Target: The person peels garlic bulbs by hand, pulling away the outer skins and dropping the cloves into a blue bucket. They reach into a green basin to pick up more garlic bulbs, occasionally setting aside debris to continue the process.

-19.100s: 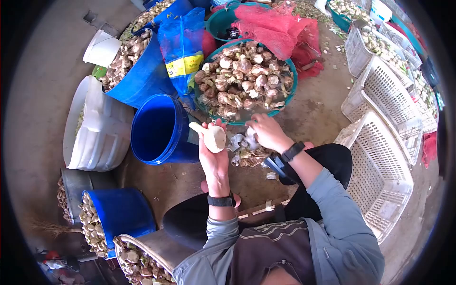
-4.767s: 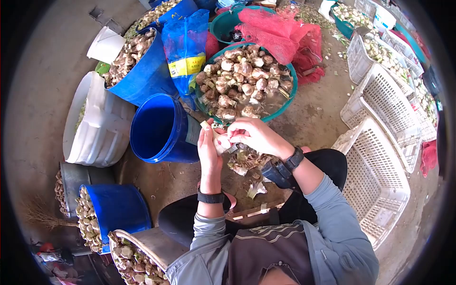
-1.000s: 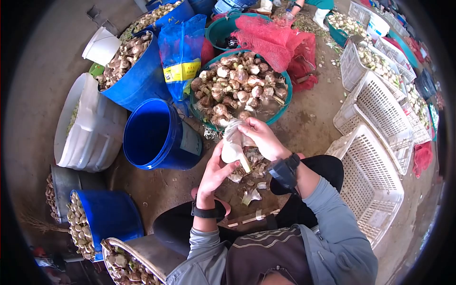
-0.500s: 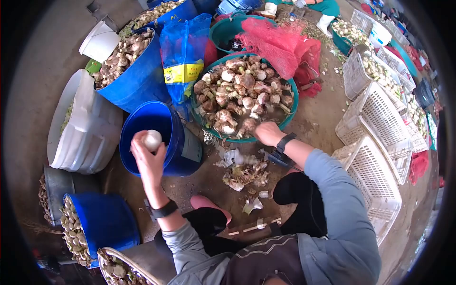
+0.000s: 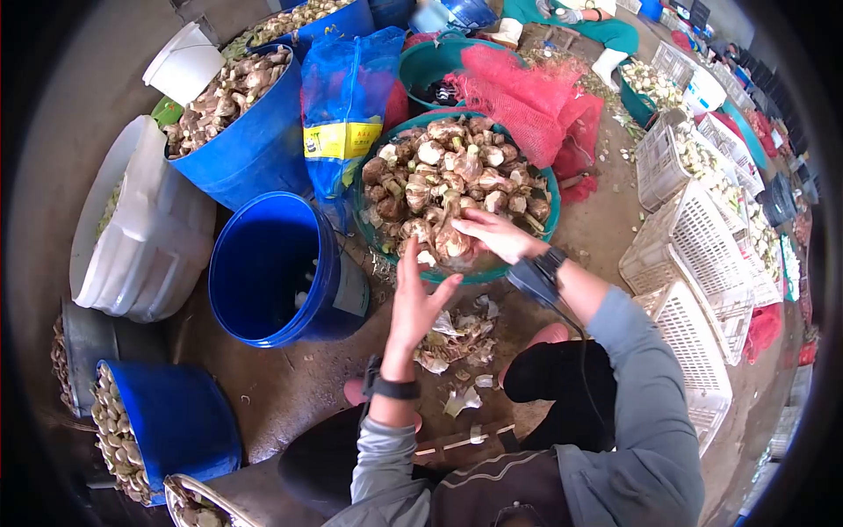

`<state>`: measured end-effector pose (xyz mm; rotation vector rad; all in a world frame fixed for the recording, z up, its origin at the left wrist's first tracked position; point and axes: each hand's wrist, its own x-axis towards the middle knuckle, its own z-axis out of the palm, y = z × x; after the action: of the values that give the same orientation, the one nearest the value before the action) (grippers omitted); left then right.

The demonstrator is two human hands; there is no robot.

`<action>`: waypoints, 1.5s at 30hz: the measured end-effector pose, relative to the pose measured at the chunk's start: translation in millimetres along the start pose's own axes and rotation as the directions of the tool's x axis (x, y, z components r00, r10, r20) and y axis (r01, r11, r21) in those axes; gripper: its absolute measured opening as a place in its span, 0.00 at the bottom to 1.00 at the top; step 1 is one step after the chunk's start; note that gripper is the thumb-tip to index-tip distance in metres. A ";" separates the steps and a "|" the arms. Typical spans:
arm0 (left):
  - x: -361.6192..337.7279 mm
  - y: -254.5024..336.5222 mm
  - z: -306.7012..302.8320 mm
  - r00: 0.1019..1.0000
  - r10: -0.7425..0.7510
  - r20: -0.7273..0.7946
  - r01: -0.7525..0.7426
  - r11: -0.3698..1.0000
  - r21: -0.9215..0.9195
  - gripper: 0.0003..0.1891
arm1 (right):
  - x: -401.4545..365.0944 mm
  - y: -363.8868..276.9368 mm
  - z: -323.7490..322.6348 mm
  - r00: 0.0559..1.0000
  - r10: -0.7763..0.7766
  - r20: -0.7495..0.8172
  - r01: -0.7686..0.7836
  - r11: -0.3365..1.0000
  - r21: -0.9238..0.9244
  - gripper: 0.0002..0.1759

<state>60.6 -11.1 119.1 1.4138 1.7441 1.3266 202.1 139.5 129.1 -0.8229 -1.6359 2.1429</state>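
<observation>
Head view: your right hand point(image 5: 493, 234) lies on the heap in the round teal plastic basin point(image 5: 479, 276), at its near rim. Its fingers are curved over one brown-skinned bulb point(image 5: 453, 242) and touch it (whether the grip has closed on it cannot be told). Your left hand point(image 5: 418, 297) is raised just outside that rim, palm flat, fingers spread wide, holding nothing. Its fingertips are near the same bulb but apart from it.

Below the left hand, a pile of pale husk scraps point(image 5: 458, 334) lies on the concrete floor point(image 5: 290, 386). The deep blue plastic bucket point(image 5: 263, 263) stands just left of the basin, tilted toward you, with a few white peeled pieces point(image 5: 303, 285) at its bottom. Behind it, a blue mesh sack with a yellow label point(image 5: 344, 105) leans against the basin. A red net bag point(image 5: 527, 97) drapes over the basin's far rim. White lattice plastic crates point(image 5: 694, 351) stand to your right.
</observation>
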 end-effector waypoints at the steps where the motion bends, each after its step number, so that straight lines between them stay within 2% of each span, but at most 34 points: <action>1: 0.3 25.9 2.7 1.000 0.019 0.012 -0.019 1.000 0.019 0.46 | -16.8 -14.7 17.9 0.999 -0.019 -0.027 0.020 0.999 0.032 0.25; 2: 3.3 13.9 17.5 0.977 0.183 -0.111 -0.181 0.983 0.023 0.45 | -31.8 -22.0 31.9 0.997 -0.042 -0.058 0.045 0.997 0.061 0.25; 3: -1.4 24.8 18.0 0.968 0.205 -0.144 -0.188 0.974 0.124 0.44 | -40.2 -26.2 45.7 0.982 -0.065 -0.176 0.050 0.995 -0.090 0.24; 5: -17.9 47.0 18.1 0.952 0.236 -0.194 -0.189 0.954 0.235 0.41 | -68.6 -34.7 54.4 0.989 -0.117 -0.086 0.101 0.980 -0.169 0.21; 6: -28.6 64.1 14.7 0.952 0.248 -0.179 -0.192 0.940 0.282 0.37 | -74.5 -27.6 53.9 0.988 -0.146 -0.052 0.129 0.963 -0.238 0.20; 8: -47.3 71.9 11.8 0.954 0.276 -0.119 -0.208 0.893 0.399 0.36 | -65.8 14.4 48.2 0.969 -0.246 -0.018 0.236 0.946 -0.221 0.17; 9: -55.7 75.4 10.8 0.946 0.307 -0.102 -0.245 0.887 0.392 0.36 | -87.0 -2.3 68.2 0.970 -0.236 -0.059 0.228 0.967 -0.115 0.15; 10: -63.5 77.9 9.5 0.934 0.352 -0.062 -0.279 0.828 0.487 0.37 | -98.9 -7.5 75.5 0.970 -0.231 -0.072 0.215 0.959 -0.184 0.14; 11: -70.4 80.0 8.7 0.920 0.392 -0.022 -0.308 0.756 0.577 0.39 | -108.1 -5.8 78.8 0.967 -0.236 -0.094 0.221 0.963 -0.153 0.13; 12: -76.4 81.6 7.7 0.916 0.400 -0.013 -0.325 0.764 0.558 0.38 | -115.7 -2.3 82.1 0.964 -0.239 -0.115 0.226 0.967 -0.116 0.13; 14: -85.6 85.1 0.0 0.934 0.356 -0.013 -0.339 0.900 0.273 0.37 | -116.8 15.3 76.9 0.892 -0.438 -0.117 0.381 0.864 -0.330 0.12; 15: -87.9 77.4 -3.9 0.958 0.284 0.044 -0.288 0.952 0.107 0.36 | -128.1 7.0 79.5 0.860 -0.494 -0.126 0.387 0.795 -0.468 0.11; 16: -89.4 56.4 0.4 0.980 0.130 0.148 -0.067 0.928 -0.366 0.37 | -131.9 11.8 83.3 0.879 -0.437 -0.192 0.348 0.862 -0.369 0.09; 18: -94.3 63.0 -0.3 0.980 0.014 0.201 0.106 0.813 -0.573 0.37 | -133.7 10.8 79.2 0.912 -0.380 -0.155 0.285 0.858 -0.427 0.11; 19: -95.9 61.1 2.4 0.991 0.049 0.126 0.030 0.827 -0.562 0.34 | -131.7 12.3 81.7 0.913 -0.395 -0.101 0.380 0.914 -0.142 0.15; 20: -93.4 45.4 5.9 0.989 0.143 0.048 -0.105 0.879 -0.465 0.35 | -129.8 11.5 84.0 0.931 -0.356 -0.078 0.348 0.933 -0.094 0.19; 21: -93.1 54.6 4.3 0.978 0.206 -0.001 -0.203 0.963 -0.176 0.35 | -126.5 15.4 86.8 0.876 -0.472 -0.101 0.448 0.873 -0.191 0.19; 22: -95.8 65.3 1.7 0.961 0.277 -0.030 -0.270 0.953 0.134 0.36 | -122.6 21.1 88.0 0.807 -0.579 -0.114 0.532 0.798 -0.285 0.20; 23: -97.5 75.2 3.4 0.961 0.270 -0.061 -0.252 0.944 0.214 0.37 | -123.4 17.2 85.4 0.834 -0.540 -0.111 0.440 0.774 -0.455 0.20; 26: -99.9 76.5 14.9 0.960 0.253 -0.116 -0.189 0.899 0.394 0.36 | -132.2 12.6 90.9 0.834 -0.529 -0.158 0.364 0.742 -0.564 0.14; 27: -99.6 79.1 19.1 0.943 0.305 -0.133 -0.222 0.874 0.433 0.36 | -128.0 20.8 93.1 0.789 -0.580 -0.206 0.357 0.703 -0.615 0.13; 30: -99.7 78.9 29.5 0.915 0.384 -0.128 -0.267 0.810 0.522 0.37 | -129.5 24.8 90.4 0.764 -0.586 -0.271 0.370 0.741 -0.560 0.13; 32: -98.4 75.6 25.5 0.926 0.371 -0.072 -0.277 0.797 0.537 0.37 | -118.6 39.5 81.4 0.766 -0.565 -0.305 0.365 0.774 -0.517 0.12; 33: -94.2 69.0 19.3 0.953 0.300 -0.040 -0.279 0.920 0.275 0.36 | -110.5 47.1 76.8 0.773 -0.556 -0.306 0.453 0.821 -0.348 0.11; 34: -93.0 65.1 16.3 0.972 0.236 0.007 -0.236 0.972 -0.010 0.36 | -105.2 56.2 73.8 0.781 -0.548 -0.301 0.522 0.836 -0.167 0.11; 35: -97.6 89.9 12.2 0.990 -0.014 0.140 0.087 0.841 -0.533 0.36 | -122.6 35.5 76.7 0.852 -0.429 -0.300 0.414 0.903 -0.115 0.12; 36: -93.2 74.6 12.1 0.989 -0.038 0.141 0.126 0.714 -0.689 0.38 | -127.4 31.7 78.6 0.853 -0.429 -0.298 0.413 0.903 -0.118 0.12; 38: -92.2 65.8 8.1 0.993 -0.011 0.118 0.093 0.688 -0.719 0.39 | -129.9 22.0 81.9 0.932 -0.326 -0.160 0.363 0.864 0.349 0.15; 39: -90.4 68.8 7.7 0.996 0.050 0.077 0.006 0.800 -0.600 0.39 | -131.4 15.0 78.3 0.962 -0.257 -0.096 0.274 0.879 0.390 0.17; 40: -90.2 72.8 8.1 0.992 0.116 0.045 -0.082 0.883 -0.462 0.39 | -132.3 8.6 79.5 0.960 -0.263 -0.097 0.280 0.875 0.394 0.17; 41: -90.0 69.7 7.9 0.984 0.161 0.074 -0.128 0.933 -0.337 0.36 | -137.3 -2.6 83.3 0.964 -0.252 -0.086 0.266 0.931 0.248 0.17; 42: -88.6 66.0 7.6 0.984 0.161 0.073 -0.128 0.933 -0.337 0.36 | -140.1 -9.7 83.9 0.969 -0.237 -0.076 0.244 0.965 0.095 0.18; 44: -86.4 60.4 4.9 0.981 0.142 0.130 -0.062 0.874 -0.481 0.34 | -138.2 -4.9 79.8 0.978 -0.202 -0.048 0.206 0.972 0.110 0.17; 45: -85.8 62.3 15.5 0.994 0.103 0.025 -0.069 0.809 -0.583 0.33 | -134.2 -0.2 81.5 0.973 -0.223 -0.054 0.229 0.965 0.127 0.17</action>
<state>126.7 -87.4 155.1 1.1584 1.0911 1.6677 256.8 0.4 177.1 -0.6028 -1.4718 2.0365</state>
